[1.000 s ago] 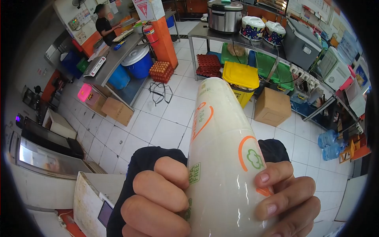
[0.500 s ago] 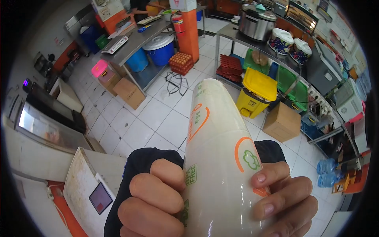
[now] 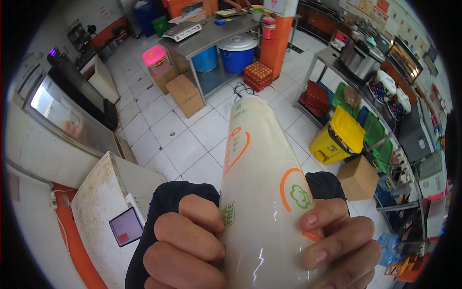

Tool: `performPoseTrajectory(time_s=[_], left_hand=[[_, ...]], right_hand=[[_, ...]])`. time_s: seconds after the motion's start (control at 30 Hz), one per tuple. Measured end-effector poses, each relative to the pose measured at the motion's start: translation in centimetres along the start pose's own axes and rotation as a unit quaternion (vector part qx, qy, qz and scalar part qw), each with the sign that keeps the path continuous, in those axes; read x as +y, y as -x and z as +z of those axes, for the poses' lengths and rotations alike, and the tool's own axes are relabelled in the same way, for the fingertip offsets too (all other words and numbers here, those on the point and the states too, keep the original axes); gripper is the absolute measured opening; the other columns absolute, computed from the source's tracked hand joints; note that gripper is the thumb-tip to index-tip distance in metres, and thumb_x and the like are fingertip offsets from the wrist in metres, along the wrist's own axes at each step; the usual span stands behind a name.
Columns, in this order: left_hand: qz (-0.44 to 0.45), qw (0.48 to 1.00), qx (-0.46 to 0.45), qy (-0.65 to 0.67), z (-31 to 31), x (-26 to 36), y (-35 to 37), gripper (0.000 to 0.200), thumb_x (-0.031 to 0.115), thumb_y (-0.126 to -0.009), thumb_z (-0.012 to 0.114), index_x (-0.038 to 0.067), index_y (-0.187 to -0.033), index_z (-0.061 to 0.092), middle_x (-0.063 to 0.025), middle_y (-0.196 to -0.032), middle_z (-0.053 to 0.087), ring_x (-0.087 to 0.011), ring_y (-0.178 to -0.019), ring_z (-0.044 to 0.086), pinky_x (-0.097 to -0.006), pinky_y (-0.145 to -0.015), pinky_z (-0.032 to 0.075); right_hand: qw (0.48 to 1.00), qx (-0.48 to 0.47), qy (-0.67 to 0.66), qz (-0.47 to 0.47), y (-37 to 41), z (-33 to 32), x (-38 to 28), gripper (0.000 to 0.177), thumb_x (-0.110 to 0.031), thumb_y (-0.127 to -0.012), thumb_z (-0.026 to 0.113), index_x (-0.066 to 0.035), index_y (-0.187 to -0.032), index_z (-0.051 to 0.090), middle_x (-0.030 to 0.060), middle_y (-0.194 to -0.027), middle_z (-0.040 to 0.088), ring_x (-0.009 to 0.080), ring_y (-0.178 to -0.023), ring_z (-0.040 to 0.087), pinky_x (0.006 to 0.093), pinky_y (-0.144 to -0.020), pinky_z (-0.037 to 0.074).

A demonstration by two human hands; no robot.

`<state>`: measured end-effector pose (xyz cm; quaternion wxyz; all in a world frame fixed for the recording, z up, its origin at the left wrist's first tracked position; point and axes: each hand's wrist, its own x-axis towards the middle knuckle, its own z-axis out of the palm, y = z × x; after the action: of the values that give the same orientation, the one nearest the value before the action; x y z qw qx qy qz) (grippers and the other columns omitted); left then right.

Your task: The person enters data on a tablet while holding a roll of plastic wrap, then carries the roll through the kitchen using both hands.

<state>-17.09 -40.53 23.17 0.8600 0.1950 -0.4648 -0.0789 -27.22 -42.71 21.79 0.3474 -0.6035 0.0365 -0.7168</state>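
Note:
A long, glossy whitish plastic-wrapped cylinder fills the lower middle, pointing away from me. Orange curves and green print, including the word FREE, run along it. My left hand grips its left side with curled fingers. On the opposite side, my right hand presses its bent fingers against the wrap. Both thumbs are hidden, and the cylinder's near end lies below the picture edge. Its kind and contents cannot be made out.
A tablet rests by a stained white surface at left. Ahead are a metal table, a blue bucket, egg trays, a yellow bin and a cardboard box. A co-worker's arm shows at the top.
The view has turned left, so the room's things sit further right. The cylinder stays in both hands with almost the same grip.

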Motion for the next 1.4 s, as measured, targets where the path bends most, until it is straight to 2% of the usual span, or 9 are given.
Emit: performPoseTrajectory(time_s=[0.2, 0.33, 0.53, 0.63, 0.7, 1.0, 1.13, 1.33, 1.4], left_hand=[[0.063, 0.996, -0.068, 0.016, -9.8, -0.8, -6.5, 0.026, 0.010, -0.089, 0.045, 0.012, -0.064, 0.036, 0.0046, -0.068, 0.039, -0.0120, -0.068, 0.037, -0.0276, -0.065, 0.028], [0.075, 0.995, -0.016, -0.068, -14.5, 0.2, -9.2, 0.025, 0.013, -0.090, 0.046, 0.012, -0.066, 0.040, 0.0054, -0.069, 0.041, -0.0115, -0.070, 0.041, -0.0286, -0.067, 0.031], [0.104, 0.983, -0.116, -0.094, -21.3, 1.9, -12.2, 0.018, 0.033, -0.089, 0.053, 0.016, -0.085, 0.055, 0.0012, -0.085, 0.047, -0.0199, -0.083, 0.044, -0.0387, -0.078, 0.040], [0.041, 0.977, 0.005, -0.211, -21.4, 3.2, -12.1, 0.027, 0.010, -0.086, 0.050, 0.010, -0.060, 0.042, -0.0014, -0.070, 0.045, -0.0174, -0.070, 0.048, -0.0378, -0.066, 0.040], [0.089, 0.983, -0.070, -0.147, -22.8, 2.3, -13.2, 0.016, 0.026, -0.088, 0.052, 0.014, -0.077, 0.052, 0.0000, -0.081, 0.047, -0.0196, -0.080, 0.046, -0.0401, -0.076, 0.041], [0.111, 0.980, -0.121, -0.113, -23.9, -1.5, -15.4, 0.014, 0.032, -0.088, 0.055, 0.017, -0.088, 0.057, 0.0011, -0.087, 0.048, -0.0214, -0.090, 0.048, -0.0438, -0.083, 0.041], [0.051, 0.985, 0.003, -0.164, -21.2, -4.3, -15.2, 0.027, 0.009, -0.086, 0.050, 0.009, -0.060, 0.042, -0.0027, -0.072, 0.045, -0.0176, -0.073, 0.050, -0.0387, -0.068, 0.041], [0.052, 0.995, -0.023, -0.079, -17.4, -10.7, -16.5, 0.028, 0.007, -0.085, 0.052, 0.009, -0.060, 0.042, -0.0023, -0.072, 0.043, -0.0166, -0.073, 0.050, -0.0373, -0.070, 0.042], [0.059, 0.989, -0.136, -0.025, -17.2, -12.7, -17.4, 0.013, 0.022, -0.086, 0.055, 0.015, -0.077, 0.052, 0.0010, -0.081, 0.046, -0.0193, -0.083, 0.049, -0.0414, -0.079, 0.041]], right_hand=[[0.957, -0.178, -0.139, -0.181, -2.4, 8.1, 8.9, 0.014, -0.021, -0.092, 0.052, -0.013, -0.103, 0.056, 0.0000, -0.093, 0.056, 0.0262, -0.090, 0.056, 0.0534, -0.082, 0.050], [0.956, -0.181, -0.179, -0.144, -1.8, 13.8, 11.5, 0.014, -0.021, -0.092, 0.052, -0.013, -0.103, 0.055, 0.0004, -0.093, 0.056, 0.0268, -0.091, 0.056, 0.0540, -0.083, 0.050], [0.985, -0.014, -0.171, 0.026, 0.6, 21.0, 10.8, 0.018, -0.019, -0.089, 0.056, -0.008, -0.078, 0.048, 0.0042, -0.078, 0.046, 0.0195, -0.080, 0.051, 0.0406, -0.080, 0.046], [0.960, -0.123, -0.235, -0.085, -0.7, 22.1, 14.5, 0.010, -0.021, -0.091, 0.053, -0.012, -0.095, 0.053, 0.0016, -0.089, 0.053, 0.0248, -0.088, 0.055, 0.0495, -0.083, 0.048], [0.941, -0.165, -0.262, -0.138, -1.2, 22.9, 15.9, 0.014, -0.022, -0.093, 0.052, -0.014, -0.103, 0.056, 0.0002, -0.094, 0.056, 0.0268, -0.091, 0.056, 0.0541, -0.084, 0.050], [0.980, -0.069, -0.159, 0.101, -1.7, 22.1, 15.2, 0.020, -0.020, -0.090, 0.054, -0.008, -0.078, 0.043, 0.0045, -0.079, 0.046, 0.0249, -0.078, 0.050, 0.0397, -0.080, 0.045], [0.989, -0.047, -0.117, 0.081, -3.3, 21.2, 17.2, 0.021, -0.020, -0.091, 0.053, -0.010, -0.076, 0.042, 0.0047, -0.079, 0.046, 0.0262, -0.077, 0.050, 0.0396, -0.082, 0.045], [0.995, 0.051, -0.067, 0.044, -5.6, 17.2, 19.6, 0.022, -0.022, -0.091, 0.054, -0.011, -0.076, 0.043, 0.0043, -0.078, 0.043, 0.0233, -0.079, 0.051, 0.0389, -0.083, 0.046], [0.997, 0.046, -0.030, 0.055, -7.0, 15.2, 20.1, 0.022, -0.022, -0.091, 0.053, -0.011, -0.075, 0.043, 0.0041, -0.076, 0.042, 0.0220, -0.078, 0.050, 0.0388, -0.081, 0.046]])
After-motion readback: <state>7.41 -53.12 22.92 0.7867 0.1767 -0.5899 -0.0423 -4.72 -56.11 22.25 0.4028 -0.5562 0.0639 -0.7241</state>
